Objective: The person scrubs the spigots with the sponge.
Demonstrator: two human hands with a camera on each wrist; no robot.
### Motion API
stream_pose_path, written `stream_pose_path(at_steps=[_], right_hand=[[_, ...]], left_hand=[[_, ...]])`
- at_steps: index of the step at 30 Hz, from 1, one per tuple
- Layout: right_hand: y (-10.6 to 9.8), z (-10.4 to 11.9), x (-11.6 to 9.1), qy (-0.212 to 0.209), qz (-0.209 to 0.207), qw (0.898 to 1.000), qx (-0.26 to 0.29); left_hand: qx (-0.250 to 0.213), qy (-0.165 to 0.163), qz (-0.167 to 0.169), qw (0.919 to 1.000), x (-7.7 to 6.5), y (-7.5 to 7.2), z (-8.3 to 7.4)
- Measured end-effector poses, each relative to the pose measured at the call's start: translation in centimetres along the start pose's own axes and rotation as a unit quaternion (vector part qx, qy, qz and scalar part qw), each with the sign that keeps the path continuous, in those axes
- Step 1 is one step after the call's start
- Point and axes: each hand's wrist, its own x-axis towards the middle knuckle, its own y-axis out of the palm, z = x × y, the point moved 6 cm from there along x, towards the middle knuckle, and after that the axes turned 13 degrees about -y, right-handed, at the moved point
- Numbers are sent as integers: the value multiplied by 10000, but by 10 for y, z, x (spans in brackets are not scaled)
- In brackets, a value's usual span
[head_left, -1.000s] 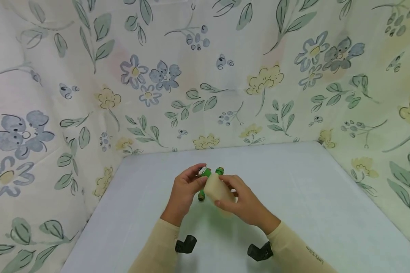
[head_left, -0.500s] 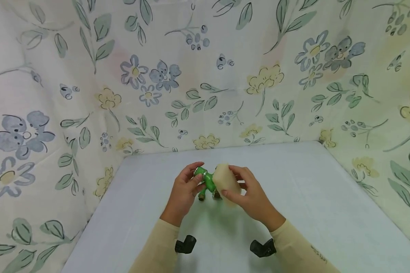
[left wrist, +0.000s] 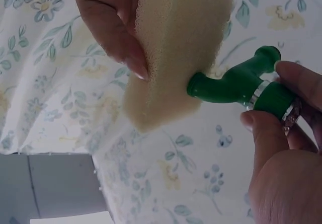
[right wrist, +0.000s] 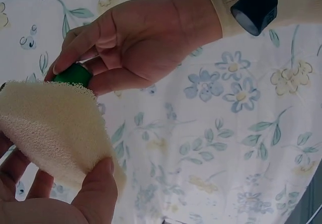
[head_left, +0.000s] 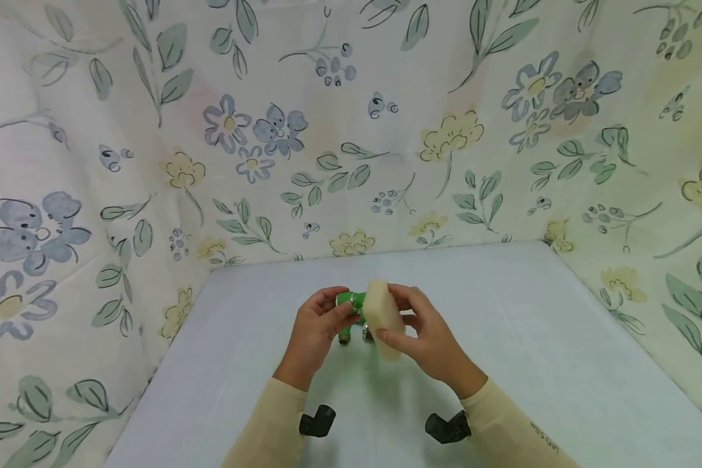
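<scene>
My left hand (head_left: 312,331) grips a green Y-shaped pipe fitting (head_left: 351,299) by its collar, which has silvery rings in the left wrist view. One branch of the fitting (left wrist: 232,85) reaches to a cream porous sponge block (left wrist: 176,48), its end right at the sponge's face. The other branch points away, its end near my left fingers. My right hand (head_left: 426,335) holds the sponge between thumb and fingers, tilted upright. From the right wrist, the sponge (right wrist: 55,131) hides most of the fitting (right wrist: 74,76).
A pale cloth-covered table (head_left: 515,325) spreads beneath both hands. Floral fabric (head_left: 351,130) hangs behind and along both sides. Black wrist mounts (head_left: 318,420) jut inward from both sleeves.
The fitting has been turned in my left hand, so its collar now faces left. My right hand moved slightly rightward with the sponge and tipped it more upright.
</scene>
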Motion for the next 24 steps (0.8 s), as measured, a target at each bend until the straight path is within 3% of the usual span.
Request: stream_pose_path(at_steps=[6,11,16,24], right_hand=[[-1,-9,-1,131,122,9997,192],[-2,-35,-7,318,65,9994,87],[-7,-59,-13,601,-234,9970,-427],[-18,-71,-15,778,-702,9869,-1225]], left_hand=[[79,5,200,9998,-4,3,-2],[190,40,343,9992,-6,5,-2],[242,15,425,9988,-6,7,0],[324,2,414,9986,-7,9,-2]])
